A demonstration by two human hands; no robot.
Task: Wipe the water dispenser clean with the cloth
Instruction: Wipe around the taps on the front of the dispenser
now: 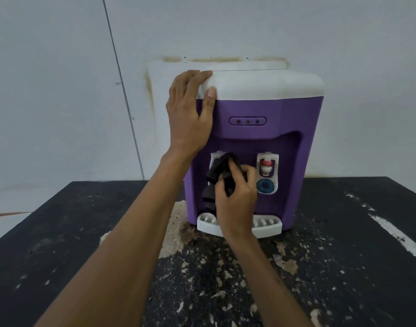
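Observation:
A purple water dispenser (261, 138) with a white top stands on a black table, facing me. My left hand (190, 112) rests on its upper left corner, fingers over the white lid and thumb on the front edge. My right hand (235, 197) grips a dark cloth (220, 171) and holds it against the left tap in the recess, which the cloth mostly hides. The right tap (267, 167), white with a red part and a blue ring below, is uncovered. A white drip tray (266, 226) juts out at the bottom, partly behind my right wrist.
The black table (343, 256) has a worn, flaking top with pale patches around the dispenser's base. A white wall (60, 90) with brownish stains stands close behind the dispenser. White streaks mark the table's right side.

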